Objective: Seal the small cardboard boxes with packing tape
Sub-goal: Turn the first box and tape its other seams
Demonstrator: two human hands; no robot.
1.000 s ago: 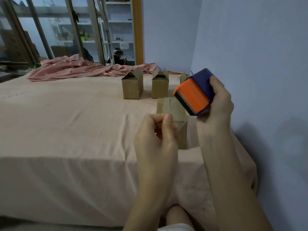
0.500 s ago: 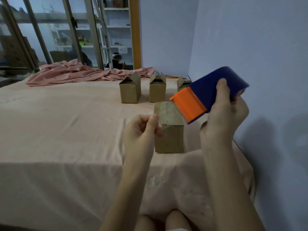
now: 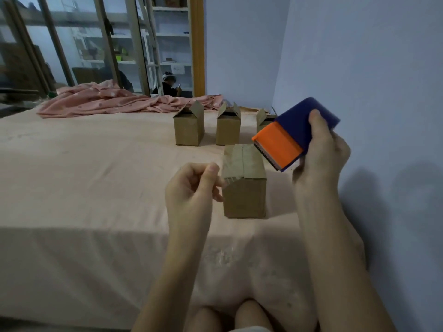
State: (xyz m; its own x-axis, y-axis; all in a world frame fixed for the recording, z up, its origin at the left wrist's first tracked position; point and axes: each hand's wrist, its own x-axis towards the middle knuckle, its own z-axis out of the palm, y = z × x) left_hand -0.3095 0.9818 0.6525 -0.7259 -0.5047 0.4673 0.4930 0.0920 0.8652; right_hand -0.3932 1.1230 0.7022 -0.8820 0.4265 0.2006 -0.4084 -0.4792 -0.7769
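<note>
The right hand (image 3: 320,154) gripped the tape dispenser (image 3: 291,134) just right of the nearest box (image 3: 243,180); the left hand (image 3: 191,188), beside it, pinched a tape end, best pressed flat

A single head-worn wide-angle view looks forward and down over the cloth-covered counter (image 3: 96,176), close above both forearms, with the person's knees at the bottom edge and the window and wall corner behind.

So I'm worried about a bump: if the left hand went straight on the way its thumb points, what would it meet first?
Probably the near taped cardboard box: the left hand sits just beside its top left edge, though depth is unclear.
</note>
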